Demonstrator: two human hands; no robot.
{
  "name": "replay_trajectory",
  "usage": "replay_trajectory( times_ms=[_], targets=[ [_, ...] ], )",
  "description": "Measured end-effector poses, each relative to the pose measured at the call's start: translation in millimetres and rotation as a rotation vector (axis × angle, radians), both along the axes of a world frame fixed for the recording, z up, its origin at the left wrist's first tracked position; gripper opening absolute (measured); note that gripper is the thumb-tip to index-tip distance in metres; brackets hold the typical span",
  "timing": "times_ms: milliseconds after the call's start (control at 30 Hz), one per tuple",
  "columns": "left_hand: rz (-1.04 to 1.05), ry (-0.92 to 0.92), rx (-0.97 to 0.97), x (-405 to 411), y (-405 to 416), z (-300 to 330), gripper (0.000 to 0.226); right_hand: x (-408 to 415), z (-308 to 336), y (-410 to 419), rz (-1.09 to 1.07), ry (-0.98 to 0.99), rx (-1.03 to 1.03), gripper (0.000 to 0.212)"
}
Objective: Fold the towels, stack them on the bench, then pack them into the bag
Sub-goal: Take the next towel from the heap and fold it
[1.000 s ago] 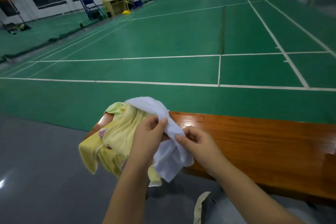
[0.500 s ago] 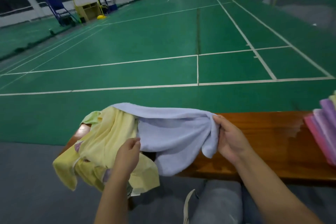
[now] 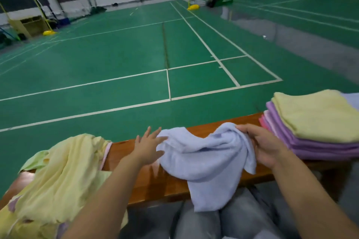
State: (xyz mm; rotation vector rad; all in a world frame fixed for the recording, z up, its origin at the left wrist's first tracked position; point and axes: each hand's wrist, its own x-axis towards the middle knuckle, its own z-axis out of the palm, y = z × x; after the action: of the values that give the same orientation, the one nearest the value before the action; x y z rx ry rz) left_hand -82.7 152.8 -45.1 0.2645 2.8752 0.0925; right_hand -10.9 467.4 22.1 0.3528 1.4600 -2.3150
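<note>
Heap of unfolded pale-yellow terry towels [image 3: 58, 176] is sitting at the left end of the glossy brown wooden bench [image 3: 147, 180], draping over its front edge, with bits of pink and lilac cloth poking out. Just right of it, left hand [image 3: 148, 146] is reaching in with fingers spread and straight, thumb side touching the left edge of the crumpled pale-blue terry towel [image 3: 206, 163], not gripping. That towel is lying across the middle of the bench, bunched and wrinkled, lower part hanging off the front edge over the person's grey-trousered knees [image 3: 223, 223]. Right hand [image 3: 266, 145] is holding the towel's right upper corner, fingers curled round a gathered fold. Further right, neat stack of folded towels [image 3: 314, 128] is standing on the bench: pink at the bottom, lilac layers, pale yellow on top, just beside the right hand. Judging step: folding is underway, blue towel is being laid out for its first fold. Next move likely needs the left hand to take the opposite corner, pull the cloth taut and flat, then fold. Soft and limp, so corners are going to sag unless tensioned. Bag is not in view.
</note>
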Motion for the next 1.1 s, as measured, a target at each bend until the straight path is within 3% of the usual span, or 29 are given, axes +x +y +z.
replay_trajectory(
  times_ms=[100, 233, 400, 567, 633, 700, 833, 1033, 1100],
  targets=[
    [-0.066, -0.221, -0.054, 5, 19, -19, 0.052, -4, 3, 19, -0.144, -0.029, -0.095, 0.021],
    [-0.065, -0.055, 0.015, 12, 24, -30, 0.038, -13, -5, 33, -0.251, 0.022, -0.119, 0.057],
    [-0.138, 0.051, -0.006, 10, 29, -42, 0.020, -17, -14, 28, -0.213, 0.003, -0.091, 0.060],
    [-0.140, 0.022, 0.289, 18, 22, -34, 0.008, -21, -17, 22, -0.291, -0.044, -0.068, 0.029],
    [-0.106, 0.000, 0.419, 28, 16, -13, 0.017, -24, -18, 19, -0.316, -0.030, -0.054, 0.030],
    [-0.082, -0.061, 0.513, 46, 14, 13, 0.012, -29, -18, 13, -0.308, -0.004, -0.041, 0.035],
    [-0.172, -0.243, 0.561, 91, 38, 52, 0.014, -34, -15, -6, -0.224, 0.024, -0.012, 0.037],
    [-0.173, -0.569, 0.857, 132, 106, 47, 0.014, -45, -45, -22, -0.217, -0.034, 0.332, 0.023],
    [-0.113, -0.619, 0.929, 135, 127, 36, 0.010, -41, -59, -18, -0.114, -0.025, 0.562, 0.035]
  ],
)
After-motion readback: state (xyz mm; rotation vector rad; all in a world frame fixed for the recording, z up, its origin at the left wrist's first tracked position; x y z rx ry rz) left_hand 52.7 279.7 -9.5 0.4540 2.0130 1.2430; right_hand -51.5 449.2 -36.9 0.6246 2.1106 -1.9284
